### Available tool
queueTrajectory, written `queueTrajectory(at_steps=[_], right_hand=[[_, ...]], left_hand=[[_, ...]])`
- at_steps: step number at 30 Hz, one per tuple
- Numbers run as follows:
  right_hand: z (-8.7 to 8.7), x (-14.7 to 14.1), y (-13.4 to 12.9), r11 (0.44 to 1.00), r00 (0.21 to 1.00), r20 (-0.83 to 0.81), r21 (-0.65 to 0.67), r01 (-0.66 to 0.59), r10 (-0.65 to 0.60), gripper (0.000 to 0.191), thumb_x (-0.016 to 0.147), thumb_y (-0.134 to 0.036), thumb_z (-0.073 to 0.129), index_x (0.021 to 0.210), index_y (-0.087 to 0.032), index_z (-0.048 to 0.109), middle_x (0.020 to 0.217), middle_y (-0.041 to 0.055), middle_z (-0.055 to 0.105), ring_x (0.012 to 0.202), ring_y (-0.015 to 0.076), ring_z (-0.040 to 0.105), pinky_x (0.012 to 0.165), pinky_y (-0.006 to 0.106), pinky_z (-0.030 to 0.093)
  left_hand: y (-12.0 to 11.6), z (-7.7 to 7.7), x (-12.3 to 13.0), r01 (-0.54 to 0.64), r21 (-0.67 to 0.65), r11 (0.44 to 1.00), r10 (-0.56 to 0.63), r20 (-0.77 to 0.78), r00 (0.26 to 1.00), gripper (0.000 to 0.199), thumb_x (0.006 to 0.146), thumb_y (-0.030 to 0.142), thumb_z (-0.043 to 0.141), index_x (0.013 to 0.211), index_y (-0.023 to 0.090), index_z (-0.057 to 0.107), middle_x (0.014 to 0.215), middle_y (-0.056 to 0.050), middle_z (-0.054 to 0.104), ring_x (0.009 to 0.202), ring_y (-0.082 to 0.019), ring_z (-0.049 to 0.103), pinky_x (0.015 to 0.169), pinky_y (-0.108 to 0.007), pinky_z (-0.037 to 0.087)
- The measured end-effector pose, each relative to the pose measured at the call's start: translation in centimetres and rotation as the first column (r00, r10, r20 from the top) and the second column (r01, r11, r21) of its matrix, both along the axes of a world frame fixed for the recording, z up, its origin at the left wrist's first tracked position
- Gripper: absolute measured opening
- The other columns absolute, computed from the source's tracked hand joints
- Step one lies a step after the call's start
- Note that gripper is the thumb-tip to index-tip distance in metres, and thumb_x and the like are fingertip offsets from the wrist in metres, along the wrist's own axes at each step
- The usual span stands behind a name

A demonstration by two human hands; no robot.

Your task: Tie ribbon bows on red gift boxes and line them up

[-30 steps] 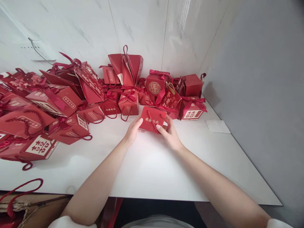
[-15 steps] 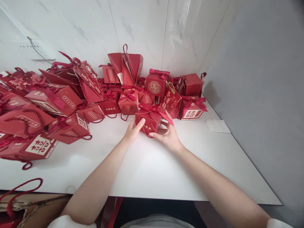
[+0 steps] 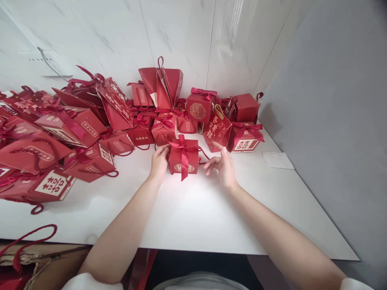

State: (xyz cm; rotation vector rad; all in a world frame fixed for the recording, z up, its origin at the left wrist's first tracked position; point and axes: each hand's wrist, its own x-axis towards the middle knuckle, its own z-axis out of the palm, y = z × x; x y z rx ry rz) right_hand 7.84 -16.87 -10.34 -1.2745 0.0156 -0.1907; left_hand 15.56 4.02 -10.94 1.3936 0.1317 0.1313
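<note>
A small red box (image 3: 184, 157) with a ribbon bow on top stands on the white table, a round gold emblem on its near face partly under a ribbon tail. My left hand (image 3: 159, 163) is against the box's left side, its fingers partly hidden behind the box. To the right, my right hand (image 3: 223, 166) is off the box with its fingers apart and nothing gripped. A twisted red cord reaches from the box's right side toward those fingers.
Many red gift boxes crowd the table (image 3: 193, 217) at the left and back. One with a white panel (image 3: 245, 141) stands behind my right hand. A white paper (image 3: 278, 160) lies by the grey partition (image 3: 338, 121). A cardboard box (image 3: 57, 266) is at the lower left.
The small box has turned, so its emblem face now points toward me. My right hand has let go and moved right; my left hand has shifted slightly left.
</note>
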Motion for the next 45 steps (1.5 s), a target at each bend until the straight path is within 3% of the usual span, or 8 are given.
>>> queueTrajectory(at_steps=[8, 18, 24, 28, 35, 38, 43, 45], right_hand=[[-0.5, 0.4, 0.9, 0.974, 0.961, -0.175, -0.046, -0.223, 0.212, 0.089, 0.088, -0.076, 0.044, 0.15, -0.013, 0.036, 0.05, -0.0005, 0.064, 0.037, 0.0163, 0.052, 0.033, 0.022, 0.035], [-1.5, 1.3, -1.1, 0.993, 0.98, -0.161, -0.008, 0.119, -0.119, 0.067, 0.088, -0.076, 0.043, 0.09, -0.015, 0.07, 0.044, -0.0019, 0.05, 0.037, 0.0106, 0.042, 0.037, 0.023, 0.027], [-2.4, 2.1, -1.4, 0.993, 0.987, -0.107, -0.021, 0.116, -0.117, 0.061, 0.084, -0.074, 0.051, 0.085, -0.015, 0.067, 0.048, -0.0018, 0.053, 0.036, 0.0107, 0.042, 0.04, 0.025, 0.031], [-2.6, 1.8, -1.1, 0.995, 0.992, -0.091, -0.063, 0.082, -0.088, 0.057, 0.083, -0.071, 0.055, 0.083, -0.015, 0.067, 0.048, -0.0022, 0.054, 0.037, 0.0107, 0.043, 0.041, 0.025, 0.032], [-3.0, 1.7, -1.1, 0.993, 0.994, -0.088, -0.106, 0.058, -0.068, 0.055, 0.079, -0.069, 0.059, 0.08, -0.015, 0.068, 0.047, -0.0019, 0.054, 0.037, 0.0109, 0.044, 0.041, 0.025, 0.032], [-3.1, 1.6, -1.2, 0.992, 0.996, -0.074, -0.113, 0.049, -0.058, 0.054, 0.079, -0.068, 0.06, 0.08, -0.014, 0.068, 0.048, -0.0016, 0.055, 0.037, 0.0104, 0.043, 0.041, 0.025, 0.032], [-3.4, 1.5, -1.7, 0.992, 0.994, -0.086, -0.112, 0.051, -0.061, 0.053, 0.078, -0.065, 0.062, 0.08, -0.013, 0.069, 0.049, 0.0, 0.057, 0.04, 0.0104, 0.046, 0.042, 0.024, 0.035], [-3.6, 1.5, -1.9, 0.992, 0.993, -0.092, -0.113, 0.057, -0.068, 0.052, 0.077, -0.064, 0.063, 0.08, -0.013, 0.069, 0.049, 0.0007, 0.058, 0.04, 0.0106, 0.046, 0.042, 0.024, 0.036]], left_hand=[[-0.1, 1.2, -0.4, 0.141, 0.022, 0.99, -0.14, -0.032, 0.99, 0.065, 0.083, 0.075, 0.05, 0.099, 0.015, 0.069, 0.097, -0.013, 0.075, 0.098, -0.028, 0.07, 0.088, -0.037, 0.051], [2.0, 6.8, -1.9, -0.018, 0.276, 0.961, -0.056, 0.258, 0.964, 0.062, 0.089, 0.069, 0.045, 0.111, 0.015, 0.066, 0.112, -0.014, 0.071, 0.105, -0.027, 0.066, 0.101, -0.041, 0.046], [-1.9, 11.9, -6.5, 0.185, 0.83, 0.527, -0.551, 0.169, 0.817, 0.062, 0.083, 0.058, 0.064, 0.133, 0.022, 0.06, 0.146, -0.011, 0.053, 0.141, -0.035, 0.042, 0.12, -0.046, 0.026], [-4.0, 10.9, -7.5, 0.214, 0.936, 0.28, -0.448, -0.07, 0.891, 0.111, 0.06, 0.063, 0.08, 0.148, 0.008, 0.041, 0.154, -0.028, 0.036, 0.148, -0.049, 0.021, 0.12, -0.058, 0.017], [-3.9, 12.0, -7.2, 0.304, 0.952, -0.019, -0.312, -0.295, 0.903, 0.115, 0.057, 0.05, 0.082, 0.152, 0.008, 0.033, 0.134, -0.031, 0.056, 0.121, -0.049, 0.056, 0.099, -0.054, 0.044], [-3.1, 15.1, -7.6, 0.245, 0.969, -0.026, -0.411, -0.234, 0.881, 0.113, 0.053, 0.052, 0.084, 0.15, 0.015, 0.04, 0.13, -0.023, 0.061, 0.114, -0.047, 0.061, 0.096, -0.051, 0.048], [-0.1, 23.2, -10.7, 0.233, 0.941, 0.247, -0.549, -0.062, 0.833, 0.08, 0.072, 0.044, 0.071, 0.142, 0.01, 0.05, 0.118, -0.01, 0.066, 0.116, -0.036, 0.064, 0.101, -0.043, 0.048], [2.2, 26.9, -13.0, 0.226, 0.946, 0.233, -0.445, -0.103, 0.889, 0.064, 0.085, 0.041, 0.047, 0.134, 0.0, 0.051, 0.112, -0.006, 0.064, 0.121, -0.035, 0.059, 0.101, -0.049, 0.044]])
